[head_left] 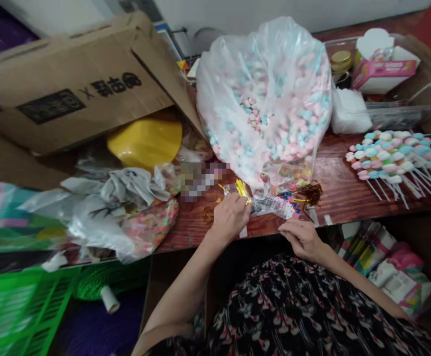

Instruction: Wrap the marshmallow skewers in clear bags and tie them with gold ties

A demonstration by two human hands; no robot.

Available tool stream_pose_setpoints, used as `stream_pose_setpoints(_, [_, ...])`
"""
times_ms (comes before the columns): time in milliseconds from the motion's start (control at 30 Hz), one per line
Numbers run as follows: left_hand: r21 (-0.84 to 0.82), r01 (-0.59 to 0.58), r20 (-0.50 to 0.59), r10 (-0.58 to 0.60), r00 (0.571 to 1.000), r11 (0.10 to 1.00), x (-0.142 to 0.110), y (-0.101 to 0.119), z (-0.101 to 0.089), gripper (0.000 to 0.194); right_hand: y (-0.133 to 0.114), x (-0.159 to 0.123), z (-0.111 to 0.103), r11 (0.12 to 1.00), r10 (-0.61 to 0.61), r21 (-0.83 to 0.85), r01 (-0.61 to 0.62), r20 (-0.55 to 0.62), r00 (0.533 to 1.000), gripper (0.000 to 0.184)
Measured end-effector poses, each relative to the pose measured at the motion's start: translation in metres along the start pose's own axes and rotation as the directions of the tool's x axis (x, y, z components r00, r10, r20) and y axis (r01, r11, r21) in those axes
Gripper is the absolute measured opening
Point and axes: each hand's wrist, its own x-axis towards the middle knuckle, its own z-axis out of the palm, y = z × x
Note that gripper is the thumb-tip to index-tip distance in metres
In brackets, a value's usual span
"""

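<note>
My left hand (232, 215) is at the table's front edge, its fingers closed against a small bunch of gold twist ties (241, 188). To its right, my right hand (304, 239) has its fingers curled together at the edge; anything in them is hidden. Between and beyond the hands lie printed clear wrappers (275, 205), partly under a big clear bag of pink, white and blue marshmallows (297, 106). A tangle of brown ties (312, 192) rests beyond my right hand.
Marshmallow sticks (393, 155) are stacked at the right, before a clear bin (397, 116) with a pink box (383, 74). A cardboard box (78, 89), a yellow bowl-like item (147, 142) and a bag of colourful candy (152, 223) crowd the left. Below is a green crate (13, 311).
</note>
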Motion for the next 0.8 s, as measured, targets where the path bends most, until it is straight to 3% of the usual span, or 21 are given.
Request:
stream_pose_setpoints(100, [0.035, 0.103, -0.003, -0.103, 0.995, 0.994, 0.022, -0.016, 0.013, 0.034, 0.006, -0.014, -0.016, 0.994, 0.049, -0.098, -0.052, -0.027, 0.998, 0.018])
stream_pose_setpoints(200, [0.008, 0.289, -0.077, -0.288, 0.955, 0.957, 0.033, -0.046, 0.020, 0.037, 0.009, -0.019, -0.032, 0.973, 0.192, -0.113, -0.199, -0.071, 0.979, 0.016])
stream_pose_setpoints(267, [0.000, 0.341, -0.044, -0.341, 0.939, 0.940, 0.041, -0.065, 0.021, 0.040, 0.009, -0.013, -0.035, 0.968, 0.216, -0.114, -0.224, -0.078, 0.973, 0.015])
stream_pose_setpoints(367, [-0.010, 0.310, 0.123, -0.307, 0.944, 0.951, 0.052, -0.084, 0.022, 0.026, 0.006, 0.008, -0.026, 0.987, 0.127, -0.103, -0.126, 0.004, 0.992, 0.016])
stream_pose_setpoints(467, [-0.081, 0.310, 0.175, -0.293, 0.940, 0.947, 0.058, -0.091, 0.029, 0.019, 0.001, 0.031, -0.008, 0.991, 0.038, -0.130, -0.019, 0.147, 0.988, 0.017])
stream_pose_setpoints(667, [-0.279, 0.297, 0.074, -0.288, 0.955, 0.913, 0.050, -0.095, 0.047, 0.033, 0.001, 0.062, 0.017, 0.967, 0.139, -0.250, -0.055, 0.333, 0.933, 0.016])
stream_pose_setpoints(800, [-0.337, 0.193, -0.098, -0.239, 0.966, 0.922, 0.043, -0.093, 0.050, 0.036, 0.010, 0.074, 0.025, 0.945, 0.223, -0.312, -0.101, 0.386, 0.895, 0.020])
